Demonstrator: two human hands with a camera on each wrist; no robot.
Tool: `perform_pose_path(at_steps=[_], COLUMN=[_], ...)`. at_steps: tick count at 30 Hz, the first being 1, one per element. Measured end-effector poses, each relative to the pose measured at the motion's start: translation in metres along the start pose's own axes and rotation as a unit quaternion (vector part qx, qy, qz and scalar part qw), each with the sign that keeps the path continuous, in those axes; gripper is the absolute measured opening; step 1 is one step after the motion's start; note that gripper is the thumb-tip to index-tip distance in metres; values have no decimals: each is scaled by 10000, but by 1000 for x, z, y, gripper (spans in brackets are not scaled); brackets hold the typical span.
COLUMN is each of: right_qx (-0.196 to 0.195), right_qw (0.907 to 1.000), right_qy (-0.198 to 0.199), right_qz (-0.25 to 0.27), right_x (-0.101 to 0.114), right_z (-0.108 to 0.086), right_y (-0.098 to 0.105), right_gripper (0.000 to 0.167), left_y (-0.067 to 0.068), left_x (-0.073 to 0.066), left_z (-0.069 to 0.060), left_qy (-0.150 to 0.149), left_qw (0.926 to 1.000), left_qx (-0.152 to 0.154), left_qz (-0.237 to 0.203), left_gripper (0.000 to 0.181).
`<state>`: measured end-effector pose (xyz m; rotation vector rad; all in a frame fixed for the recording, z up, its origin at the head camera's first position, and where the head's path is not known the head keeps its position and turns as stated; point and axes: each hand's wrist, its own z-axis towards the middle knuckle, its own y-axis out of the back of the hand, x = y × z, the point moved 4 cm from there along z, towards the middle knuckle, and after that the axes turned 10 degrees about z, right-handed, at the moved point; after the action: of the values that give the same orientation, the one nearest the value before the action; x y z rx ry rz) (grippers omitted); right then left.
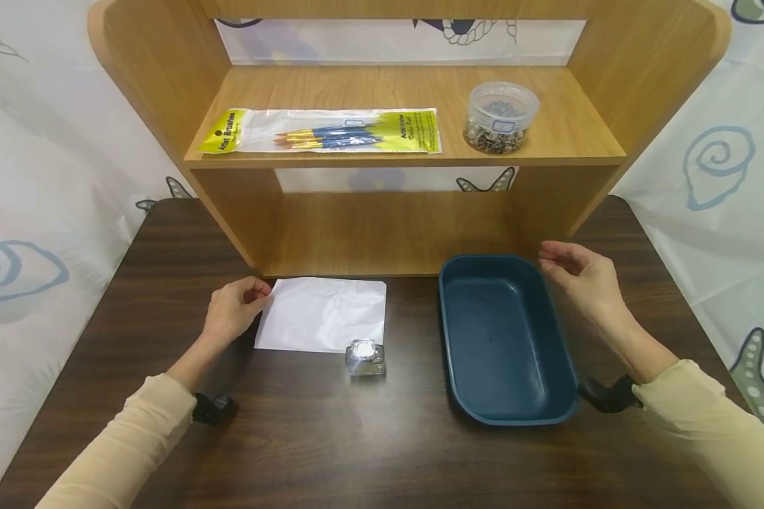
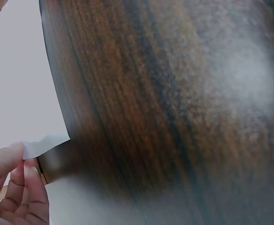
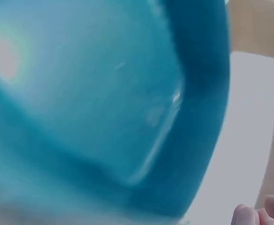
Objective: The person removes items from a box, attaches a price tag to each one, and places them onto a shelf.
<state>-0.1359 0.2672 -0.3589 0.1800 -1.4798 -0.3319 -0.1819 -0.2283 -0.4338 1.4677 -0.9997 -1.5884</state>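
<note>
A white piece of paper (image 1: 321, 311), slightly creased, lies on the dark wooden table. My left hand (image 1: 232, 311) pinches its left edge between thumb and fingers; the left wrist view shows the thumb (image 2: 8, 161) over the paper's edge (image 2: 29, 93). At the paper's lower right stands a small clear glass jar (image 1: 366, 359) with a shiny top. Beside the far right corner of a dark blue tray (image 1: 509, 339), my right hand (image 1: 582, 276) hovers with its fingers loosely bent and nothing in them. A gap shows between its fingertips (image 3: 247, 215) and the tray in the right wrist view.
A wooden shelf unit (image 1: 388, 233) stands at the table's back. Its upper board carries a packet of artist brushes (image 1: 331, 132) and a clear round tub (image 1: 500, 116) of small metal pieces. A patterned white cloth (image 1: 44, 141) hangs behind and at both sides.
</note>
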Motion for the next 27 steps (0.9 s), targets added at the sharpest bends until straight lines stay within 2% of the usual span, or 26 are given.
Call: perform_pose_path(at_steps=[3, 7, 12, 16, 20, 27], right_qx=[318, 842, 1372, 1646, 1786, 1784], right_qw=[9994, 9946, 9821, 9762, 9722, 9607], right_qy=[30, -330, -865, -1054, -1272, -1886], right_qz=[159, 512, 959, 939, 819, 979], right_x=[18, 32, 40, 41, 35, 20], right_z=[6, 13, 19, 21, 23, 28], right_y=[-24, -65, -116, -150, -172, -192], right_gripper=[34, 34, 34, 34, 35, 38], left_y=[1, 2, 5, 5, 4, 4], left_x=[-1, -1, 0, 1, 2, 2], left_z=[0, -1, -3, -4, -6, -8], left_qy=[-53, -62, -73, -100, -173, -300], left_qw=[10000, 9999, 9997, 9993, 9984, 9969], left_qx=[-31, -102, -166, -207, -256, -312], left_qz=[-74, -85, -157, -294, -471, -664], left_gripper=[6, 6, 6, 6, 7, 7])
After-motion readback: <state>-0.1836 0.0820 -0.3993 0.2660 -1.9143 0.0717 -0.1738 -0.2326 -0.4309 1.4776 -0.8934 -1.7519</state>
